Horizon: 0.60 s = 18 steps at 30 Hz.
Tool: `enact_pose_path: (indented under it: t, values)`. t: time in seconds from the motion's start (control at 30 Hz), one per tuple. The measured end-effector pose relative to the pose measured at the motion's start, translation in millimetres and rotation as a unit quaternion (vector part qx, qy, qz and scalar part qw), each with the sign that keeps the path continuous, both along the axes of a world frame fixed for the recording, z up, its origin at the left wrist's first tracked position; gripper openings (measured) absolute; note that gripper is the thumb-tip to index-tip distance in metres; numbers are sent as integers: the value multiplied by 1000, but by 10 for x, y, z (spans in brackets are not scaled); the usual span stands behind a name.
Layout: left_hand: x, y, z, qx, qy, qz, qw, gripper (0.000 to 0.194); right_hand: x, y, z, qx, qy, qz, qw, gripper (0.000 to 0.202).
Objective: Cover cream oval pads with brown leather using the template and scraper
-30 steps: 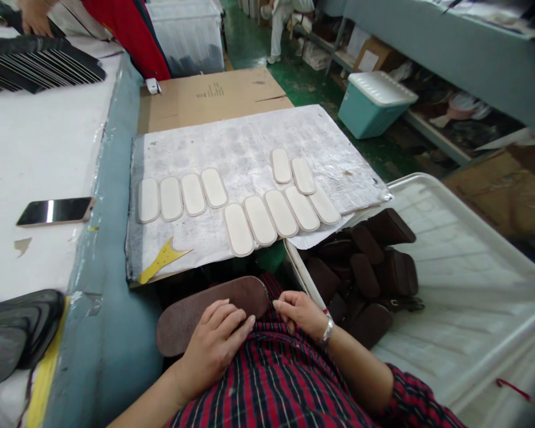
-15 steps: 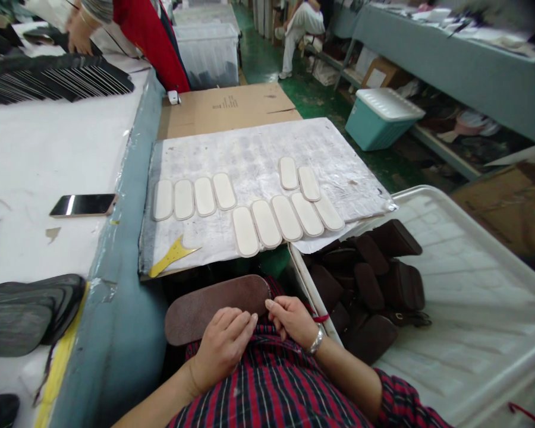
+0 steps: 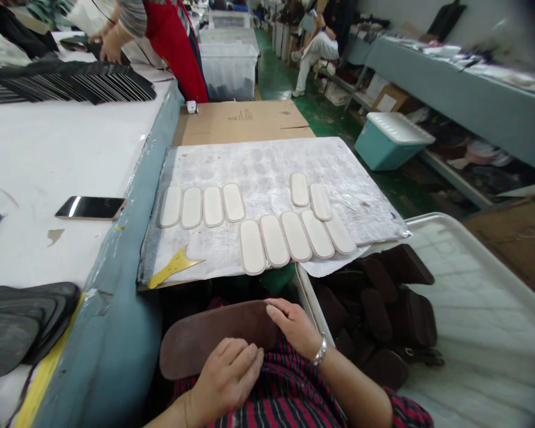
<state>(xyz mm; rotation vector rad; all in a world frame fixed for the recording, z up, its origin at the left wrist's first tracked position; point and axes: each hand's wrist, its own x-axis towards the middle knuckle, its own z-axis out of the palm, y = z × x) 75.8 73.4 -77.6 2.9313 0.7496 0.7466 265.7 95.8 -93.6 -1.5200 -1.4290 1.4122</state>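
Observation:
A long brown leather piece [image 3: 214, 333] with rounded ends lies across my lap, tilted a little up to the right. My right hand [image 3: 294, 327], with a silver bracelet at the wrist, grips its right end, the thumb on top. At the lower edge, my left hand [image 3: 232, 371] is closed with its fingers bent together against the leather; its fingertips are partly hidden. Beyond my hands, several white oval pads [image 3: 274, 239] with thin brown rims lie on the white-covered board [image 3: 205, 160], some overlapping. A yellow forked tool [image 3: 173, 267] rests near the board's front left corner.
To the right, a large white bin [image 3: 472, 285] holds dark brown leather parts [image 3: 378, 315]. On the left table [image 3: 49, 160] are a phone [image 3: 91, 207], dark oval pieces [image 3: 31, 321] and a row of black pieces [image 3: 75, 82]. A co-worker in a red apron [image 3: 173, 41] stands behind it.
My right hand has shifted from a pinch at the leather's right end to a wider hold over it. The leather's right end has turned slightly, and the whole view has tilted up.

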Motion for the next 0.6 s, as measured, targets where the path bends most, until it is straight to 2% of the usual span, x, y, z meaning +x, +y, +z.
enact_pose_path:
  t: [0.27,0.4,0.6]
  values:
    - [11,16,-15,9,-21,7,1000,14,-92,43,26,4,-118,8,993,22]
    - [-25,23,4,6,-22,7,1000,16,-146,79,21,8,-156,13,988,26]
    - [-90,13,-82,5,-22,10,1000,18,-133,235,62,-10,-181,83,980,27]
